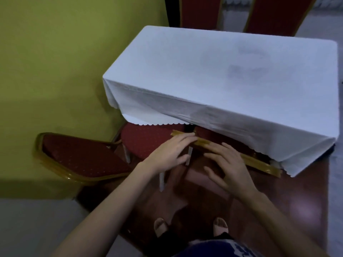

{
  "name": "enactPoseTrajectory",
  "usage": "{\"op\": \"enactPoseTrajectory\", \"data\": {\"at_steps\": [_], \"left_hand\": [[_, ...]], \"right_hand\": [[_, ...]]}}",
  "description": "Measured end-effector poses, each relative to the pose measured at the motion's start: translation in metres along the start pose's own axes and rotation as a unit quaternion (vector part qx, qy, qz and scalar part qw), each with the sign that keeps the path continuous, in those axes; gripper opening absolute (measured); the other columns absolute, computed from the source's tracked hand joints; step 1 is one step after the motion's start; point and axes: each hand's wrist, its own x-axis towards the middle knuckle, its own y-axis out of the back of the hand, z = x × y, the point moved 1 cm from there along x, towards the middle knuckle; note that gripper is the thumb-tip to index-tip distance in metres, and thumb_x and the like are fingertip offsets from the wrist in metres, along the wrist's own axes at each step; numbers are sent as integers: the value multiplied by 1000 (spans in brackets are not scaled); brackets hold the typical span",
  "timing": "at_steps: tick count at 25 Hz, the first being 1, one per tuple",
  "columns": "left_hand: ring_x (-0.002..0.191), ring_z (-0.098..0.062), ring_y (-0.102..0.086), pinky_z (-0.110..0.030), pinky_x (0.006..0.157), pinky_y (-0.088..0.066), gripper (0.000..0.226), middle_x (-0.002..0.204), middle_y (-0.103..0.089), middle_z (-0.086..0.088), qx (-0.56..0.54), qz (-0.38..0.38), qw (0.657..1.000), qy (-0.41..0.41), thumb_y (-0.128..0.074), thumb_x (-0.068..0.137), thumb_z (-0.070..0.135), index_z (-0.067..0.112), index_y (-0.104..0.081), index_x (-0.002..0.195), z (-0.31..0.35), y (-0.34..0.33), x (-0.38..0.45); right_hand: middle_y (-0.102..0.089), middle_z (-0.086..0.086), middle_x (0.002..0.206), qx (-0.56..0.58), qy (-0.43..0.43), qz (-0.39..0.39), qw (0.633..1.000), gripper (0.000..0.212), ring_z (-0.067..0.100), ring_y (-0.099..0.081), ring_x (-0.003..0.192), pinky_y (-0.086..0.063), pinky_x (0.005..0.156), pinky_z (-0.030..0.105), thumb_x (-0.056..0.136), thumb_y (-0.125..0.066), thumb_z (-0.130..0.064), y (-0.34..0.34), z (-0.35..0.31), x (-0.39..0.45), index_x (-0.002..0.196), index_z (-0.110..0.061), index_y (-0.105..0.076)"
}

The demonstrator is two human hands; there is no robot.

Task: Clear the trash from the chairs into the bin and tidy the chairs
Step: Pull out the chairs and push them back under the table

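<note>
A red chair with a gold frame stands in front of me, pushed under the table, and its gold top rail (259,164) runs slantwise from centre to right. My left hand (170,153) lies with straight fingers on the rail's left end. My right hand (226,167) is spread over the middle of the rail with relaxed fingers, holding nothing; whether it touches the rail is unclear. A second red chair (83,156) stands to the left, its seat (148,141) partly under the cloth. No trash and no bin are in view.
A table under a white tablecloth (222,75) fills the centre and right. A yellow-green wall (55,62) closes off the left side. Two more red chair backs (200,12) stand beyond the table. My feet (191,227) are on the floor below.
</note>
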Motion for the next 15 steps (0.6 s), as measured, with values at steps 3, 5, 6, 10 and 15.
{"op": "enactPoseTrajectory", "data": {"at_steps": [3, 5, 6, 10, 15], "left_hand": [[113, -16, -51, -29, 95, -42, 25, 120, -56, 1, 41, -15, 999, -5, -54, 93, 27, 18, -58, 116, -50, 19, -47], [108, -11, -51, -26, 91, -44, 23, 114, -56, 5, 39, -24, 999, 6, -53, 94, 30, 21, -58, 113, -99, 31, -86], [106, -7, -51, -23, 89, -43, 22, 112, -56, 8, 38, -30, 999, 14, -53, 94, 33, 23, -58, 113, -127, 38, -107], [100, 0, -53, -19, 84, -43, 16, 106, -57, 15, 47, -61, 996, 51, -53, 92, 38, 31, -58, 105, -234, 68, -174], [100, -9, -61, -31, 87, -49, 12, 103, -64, 11, 29, -77, 990, 114, -56, 91, 35, 28, -61, 99, -323, 105, -224]], "right_hand": [[-67, 5, 118, 22, 23, -93, 995, 27, 20, -60, 115, -49, 98, 40, 88, -62, -28, -48, -44, 28, 107, -10, -66], [-66, 3, 117, 23, 18, -164, 986, 30, 19, -61, 111, -51, 93, 36, 87, -61, -30, -89, -76, 49, 112, -13, -63], [-64, 1, 120, 23, 9, -189, 982, 33, 17, -59, 112, -50, 94, 34, 87, -59, -33, -110, -94, 60, 115, -15, -60], [-55, -5, 127, 29, -29, -239, 970, 51, 13, -53, 115, -43, 96, 28, 85, -50, -53, -186, -152, 108, 126, -23, -48], [-47, -2, 135, 49, -33, -305, 951, 81, 18, -49, 117, -44, 100, 35, 74, -53, -72, -258, -224, 150, 136, -22, -37]]}}
